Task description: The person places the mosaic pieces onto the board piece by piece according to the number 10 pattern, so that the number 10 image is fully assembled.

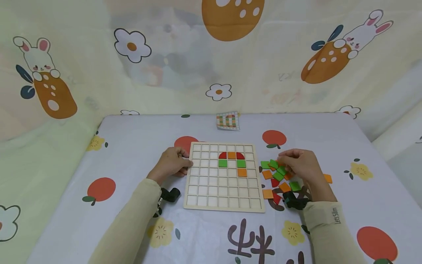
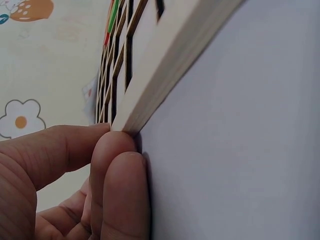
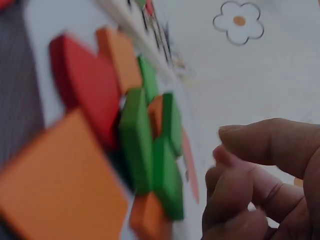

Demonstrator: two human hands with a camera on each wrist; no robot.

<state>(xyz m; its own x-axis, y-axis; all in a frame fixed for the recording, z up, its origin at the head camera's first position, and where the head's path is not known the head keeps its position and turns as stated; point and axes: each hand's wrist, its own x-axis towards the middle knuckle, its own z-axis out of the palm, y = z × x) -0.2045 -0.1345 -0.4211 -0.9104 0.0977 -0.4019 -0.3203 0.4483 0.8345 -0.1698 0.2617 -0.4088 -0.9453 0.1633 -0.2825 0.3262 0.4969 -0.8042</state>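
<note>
A square wooden grid board (image 1: 224,204) lies on the table. Pinching its left edge is my left hand (image 1: 171,164); in the left wrist view the thumb (image 2: 75,147) touches the rim's top and the fingers press its side. Red, orange and green tiles sit in several cells, including an orange tile (image 1: 242,172) on its own below the others. My right hand (image 1: 301,164) hovers over a loose pile of tiles to the right of the board. Its fingers are loosely bent, with no tile visible between them in the right wrist view. Green tiles (image 3: 137,140) lie just beside those fingers.
A small printed pattern card (image 1: 228,121) lies behind the board at the table's back edge. One orange tile (image 1: 328,178) rests apart, beyond the right wrist. A patterned cloth (image 1: 132,220) covers the table, and a printed curtain (image 1: 184,73) hangs behind it.
</note>
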